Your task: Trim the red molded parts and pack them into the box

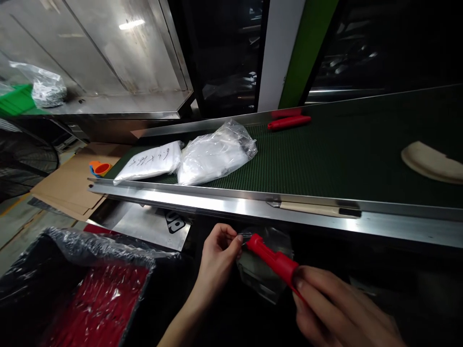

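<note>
My right hand (336, 303) is closed around the rear end of a long red plastic part (273, 260), shaped like a handle, which points up and to the left. Beneath it hangs a clear plastic bag (265, 279). My left hand (219, 253) pinches the clear bag's edge between thumb and forefinger, close to the front tip of the red part. Whether that tip is inside the bag's mouth I cannot tell. Another red part (289, 123) of similar look lies on the green conveyor belt (325, 159), beyond my hands.
On the belt's metal rail (224, 205) rests a knife (311, 209) with a pale handle. Two packs of white bags (213, 156) lie on the belt, and a beige piece (432, 161) at right. A lined bin (148, 270) of bagged red parts stands lower left, near cardboard (61, 185).
</note>
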`<act>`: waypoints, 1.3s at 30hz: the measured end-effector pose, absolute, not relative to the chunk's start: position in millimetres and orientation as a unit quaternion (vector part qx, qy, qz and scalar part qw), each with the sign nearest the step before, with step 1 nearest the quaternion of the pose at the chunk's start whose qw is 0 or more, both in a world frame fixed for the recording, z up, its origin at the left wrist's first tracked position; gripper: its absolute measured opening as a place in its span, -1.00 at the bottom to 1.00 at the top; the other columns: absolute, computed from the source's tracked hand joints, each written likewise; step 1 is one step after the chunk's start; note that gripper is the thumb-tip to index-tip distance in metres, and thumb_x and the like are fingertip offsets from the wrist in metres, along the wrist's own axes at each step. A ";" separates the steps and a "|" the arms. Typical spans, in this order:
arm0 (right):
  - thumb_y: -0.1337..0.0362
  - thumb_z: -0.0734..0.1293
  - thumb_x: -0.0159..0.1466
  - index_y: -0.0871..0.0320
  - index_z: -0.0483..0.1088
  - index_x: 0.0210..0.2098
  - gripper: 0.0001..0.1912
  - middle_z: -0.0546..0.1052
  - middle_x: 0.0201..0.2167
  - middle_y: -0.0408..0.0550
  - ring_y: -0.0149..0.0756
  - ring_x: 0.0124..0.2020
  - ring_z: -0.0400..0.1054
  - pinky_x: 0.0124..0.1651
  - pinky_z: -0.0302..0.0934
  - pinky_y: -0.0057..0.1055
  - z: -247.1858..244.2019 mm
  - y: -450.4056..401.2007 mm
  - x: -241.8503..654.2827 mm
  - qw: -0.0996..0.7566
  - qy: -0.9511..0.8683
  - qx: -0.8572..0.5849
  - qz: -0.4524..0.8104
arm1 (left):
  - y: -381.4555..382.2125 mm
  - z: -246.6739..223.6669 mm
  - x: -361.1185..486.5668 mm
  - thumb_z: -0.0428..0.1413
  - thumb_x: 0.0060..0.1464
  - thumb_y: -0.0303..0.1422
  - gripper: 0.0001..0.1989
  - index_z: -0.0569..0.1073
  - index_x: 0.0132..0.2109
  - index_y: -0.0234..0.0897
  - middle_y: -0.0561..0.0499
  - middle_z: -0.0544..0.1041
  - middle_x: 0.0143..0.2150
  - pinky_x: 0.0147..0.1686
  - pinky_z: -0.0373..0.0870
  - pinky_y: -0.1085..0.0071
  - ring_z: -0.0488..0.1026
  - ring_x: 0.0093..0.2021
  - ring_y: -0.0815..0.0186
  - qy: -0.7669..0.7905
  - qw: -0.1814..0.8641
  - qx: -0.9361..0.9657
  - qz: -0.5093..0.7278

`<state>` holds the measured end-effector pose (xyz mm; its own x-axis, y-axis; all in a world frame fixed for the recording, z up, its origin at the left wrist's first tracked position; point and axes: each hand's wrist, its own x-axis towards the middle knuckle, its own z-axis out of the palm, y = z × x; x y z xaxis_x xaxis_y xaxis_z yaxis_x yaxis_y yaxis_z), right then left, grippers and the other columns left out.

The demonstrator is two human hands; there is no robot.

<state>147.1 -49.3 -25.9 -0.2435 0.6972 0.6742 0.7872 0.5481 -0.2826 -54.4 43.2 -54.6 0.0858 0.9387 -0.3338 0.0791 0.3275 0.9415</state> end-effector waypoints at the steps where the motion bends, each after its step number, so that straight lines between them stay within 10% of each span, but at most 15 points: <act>1: 0.47 0.33 0.27 0.22 0.48 -0.13 -0.81 0.58 -0.20 -0.02 -0.32 -0.21 0.52 -0.09 0.43 -0.49 -26.2 -48.1 147.8 0.395 -0.788 -0.468 -0.054 | 40.6 -53.0 -53.8 0.20 0.01 -0.17 -0.70 0.34 -0.28 -0.29 0.08 0.37 -0.45 -0.43 0.27 0.46 0.32 -0.47 0.37 0.566 0.588 0.451 0.363; 22: 0.51 0.06 0.40 0.29 0.49 -0.08 -0.63 0.52 -0.05 0.05 0.01 0.07 0.30 -0.05 0.32 -0.13 -52.4 -42.2 152.8 0.304 -0.876 -0.374 0.016 | 6.7 -65.6 -61.6 0.06 0.30 -0.32 -0.87 0.44 -0.24 -0.22 0.06 0.43 -0.33 -0.32 0.27 0.45 0.35 -0.34 0.35 0.522 0.463 0.605 0.382; 32: 0.50 0.30 0.31 0.26 0.40 -0.17 -0.89 0.45 -0.29 -0.02 -0.41 -0.32 0.40 -0.28 0.37 -0.51 -62.3 -52.8 79.1 0.535 -0.597 -0.594 0.067 | -8.1 -79.3 -52.0 0.03 0.29 -0.44 -0.91 0.41 -0.10 -0.18 0.03 0.42 -0.20 -0.20 0.33 0.42 0.40 -0.22 0.33 0.490 0.365 0.628 0.481; 39: 0.54 0.25 0.31 0.20 0.44 -0.04 -0.72 0.46 -0.14 0.06 -0.27 -0.12 0.43 -0.15 0.44 -0.39 -74.0 -52.2 68.5 0.537 -0.631 -0.549 0.111 | -26.9 -82.5 -52.3 -0.06 0.34 -0.44 -0.89 0.33 -0.08 -0.17 0.02 0.39 -0.19 -0.17 0.30 0.40 0.36 -0.21 0.31 0.528 0.374 0.579 0.495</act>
